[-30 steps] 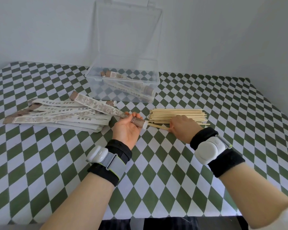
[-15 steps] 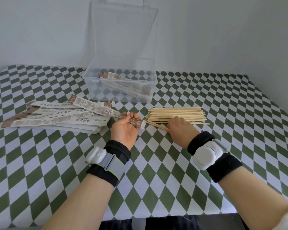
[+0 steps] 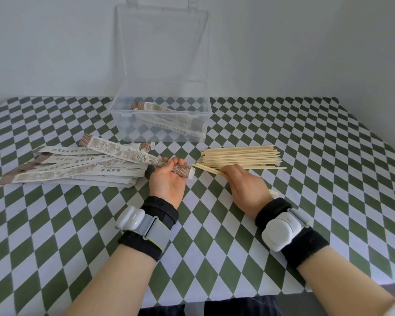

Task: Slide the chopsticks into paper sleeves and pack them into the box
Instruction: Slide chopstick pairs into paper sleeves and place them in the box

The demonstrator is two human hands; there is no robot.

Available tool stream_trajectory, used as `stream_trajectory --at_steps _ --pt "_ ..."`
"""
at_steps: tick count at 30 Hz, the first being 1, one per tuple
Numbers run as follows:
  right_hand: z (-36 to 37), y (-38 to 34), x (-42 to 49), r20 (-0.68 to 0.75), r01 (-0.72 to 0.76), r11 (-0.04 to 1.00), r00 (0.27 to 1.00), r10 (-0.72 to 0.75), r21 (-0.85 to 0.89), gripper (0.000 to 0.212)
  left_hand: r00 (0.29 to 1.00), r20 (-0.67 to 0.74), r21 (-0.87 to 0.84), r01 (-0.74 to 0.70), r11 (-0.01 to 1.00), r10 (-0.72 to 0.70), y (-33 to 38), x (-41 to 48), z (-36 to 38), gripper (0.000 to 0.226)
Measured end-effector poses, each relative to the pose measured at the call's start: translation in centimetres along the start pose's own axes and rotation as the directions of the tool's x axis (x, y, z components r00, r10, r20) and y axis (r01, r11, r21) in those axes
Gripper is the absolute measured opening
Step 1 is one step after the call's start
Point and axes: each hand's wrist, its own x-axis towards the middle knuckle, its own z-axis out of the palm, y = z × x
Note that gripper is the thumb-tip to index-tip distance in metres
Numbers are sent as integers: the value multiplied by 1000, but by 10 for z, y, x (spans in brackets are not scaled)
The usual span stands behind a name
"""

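Checkered tablecloth [image 3: 328,160] lay under both forearms. Left hand [image 3: 167,183], palm up, curled round paper sleeve [image 3: 128,153] near its right end. Right hand [image 3: 246,188], knuckles up, pinched chopstick pair [image 3: 205,169], tips just right of the sleeve's mouth, apart. Loose chopsticks [image 3: 240,156] lay beyond; box [image 3: 160,115] stood far centre.

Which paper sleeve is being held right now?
The sleeve lying diagonally over the pile, its brown end gripped by the left hand; the rest lie unheld.
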Motion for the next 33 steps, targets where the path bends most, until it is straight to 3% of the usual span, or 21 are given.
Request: stream_trajectory --at_steps 4,22,33 --pt "4 0 -1 41 47 997 998 -44 -60 37 1000 -15 -3 -18 1000 18 0 -2 2 25" --pt "3 -2 -5 -151 87 973 981 -121 -215 34 1000 -10 -30 16 999 -16 -2 -4 4 25" --pt "13 3 -5 -238 135 975 955 -175 -176 34 995 96 182 12 983 -30 -7 -9 5 20"
